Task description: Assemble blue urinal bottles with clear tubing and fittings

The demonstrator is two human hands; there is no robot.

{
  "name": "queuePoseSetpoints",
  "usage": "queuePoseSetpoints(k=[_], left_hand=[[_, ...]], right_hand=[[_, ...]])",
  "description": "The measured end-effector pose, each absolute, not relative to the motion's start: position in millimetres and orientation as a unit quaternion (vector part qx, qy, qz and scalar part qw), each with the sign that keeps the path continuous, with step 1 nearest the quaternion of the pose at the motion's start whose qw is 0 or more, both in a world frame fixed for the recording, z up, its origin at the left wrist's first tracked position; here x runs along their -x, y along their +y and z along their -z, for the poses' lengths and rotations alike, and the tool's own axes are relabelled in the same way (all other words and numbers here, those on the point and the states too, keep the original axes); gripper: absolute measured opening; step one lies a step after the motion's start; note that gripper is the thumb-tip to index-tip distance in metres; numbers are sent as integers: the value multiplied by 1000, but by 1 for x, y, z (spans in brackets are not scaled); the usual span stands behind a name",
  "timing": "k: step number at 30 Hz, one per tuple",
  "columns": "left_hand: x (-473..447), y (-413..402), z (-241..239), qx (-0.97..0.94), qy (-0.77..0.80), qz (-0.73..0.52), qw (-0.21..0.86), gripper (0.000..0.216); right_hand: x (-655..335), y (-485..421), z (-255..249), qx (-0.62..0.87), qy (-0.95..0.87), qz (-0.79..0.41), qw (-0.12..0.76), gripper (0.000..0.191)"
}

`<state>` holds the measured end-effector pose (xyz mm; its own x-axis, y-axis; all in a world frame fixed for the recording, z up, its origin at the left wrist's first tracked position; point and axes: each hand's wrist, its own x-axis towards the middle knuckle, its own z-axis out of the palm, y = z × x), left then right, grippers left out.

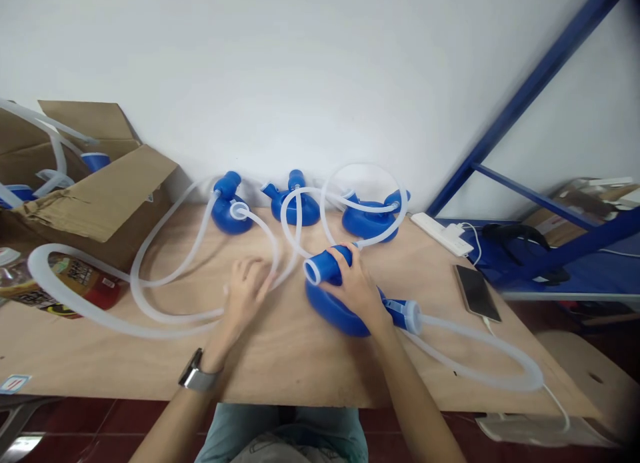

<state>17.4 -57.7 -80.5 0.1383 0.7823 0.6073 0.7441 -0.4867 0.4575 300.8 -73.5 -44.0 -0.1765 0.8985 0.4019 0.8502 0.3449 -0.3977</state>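
In the head view, the blue bottle (336,311) is rested on the table (300,376); its neck (325,265) is clasped by the right hand (357,286), seemingly for steadiness; beside white tubing (276,251), the left hand (246,289) is half-curled; its grip cannot be told.

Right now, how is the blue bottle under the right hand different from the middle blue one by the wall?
The front bottle has the right hand on its wide neck; no hand touches the middle bottle. The front bottle's wide neck points left, while one neck of the middle bottle points up. The front bottle looks bigger, the middle bottle smaller. Both are blue and rest on the table.
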Motion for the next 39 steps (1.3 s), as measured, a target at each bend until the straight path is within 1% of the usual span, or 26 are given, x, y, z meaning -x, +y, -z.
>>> queuePoseSetpoints(k=[2, 5, 8, 12, 14, 15, 17, 19, 22, 24, 27, 31, 33, 36, 37, 39], left_hand=[[-53, -71, 66, -830, 393, -391, 66, 27], [-91, -75, 50, -847, 336, -393, 119, 19], [-102, -70, 45, -851, 313, -406, 115, 21], [-81, -63, 37, -887, 284, -347, 110, 28], [-58, -58, 35, -886, 332, -303, 114, 32], [-44, -54, 36, -876, 383, -272, 112, 33], [-15, -46, 42, -829, 520, -178, 99, 33], [11, -41, 54, -775, 622, -74, 84, 28], [33, -39, 74, -751, 655, -12, 82, 20], [36, -40, 84, -751, 655, -8, 82, 20], [37, -38, 89, -739, 670, -3, 70, 22], [42, -29, 82, -705, 708, -4, 37, 31], [44, -28, 78, -688, 725, -25, 19, 34], [32, -36, 77, -692, 711, -120, 30, 36], [24, -42, 78, -700, 690, -175, 52, 37], [2, -55, 80, -714, 621, -292, 139, 43]], right_hand=[[-301, -74, 46, 575, -766, -20, 288, 69], [-301, -76, 48, 574, -768, -11, 284, 67], [-302, -77, 47, 575, -770, -25, 275, 69], [-305, -75, 43, 563, -781, -24, 268, 69], [-308, -74, 41, 554, -786, -21, 273, 66], [-309, -74, 41, 553, -786, -19, 275, 65], [-312, -75, 42, 551, -785, -10, 281, 64], [-315, -75, 45, 547, -786, 2, 289, 67], [-321, -72, 51, 547, -778, 16, 309, 73], [-325, -69, 54, 553, -771, 28, 315, 75], [-329, -65, 52, 555, -777, 33, 297, 80], [-332, -63, 47, 544, -793, 7, 273, 103], [-333, -63, 49, 521, -814, 11, 258, 109], [-337, -63, 54, 484, -843, 51, 230, 104], [-338, -63, 56, 476, -847, 70, 228, 100], [-339, -63, 57, 450, -853, 110, 243, 92]])
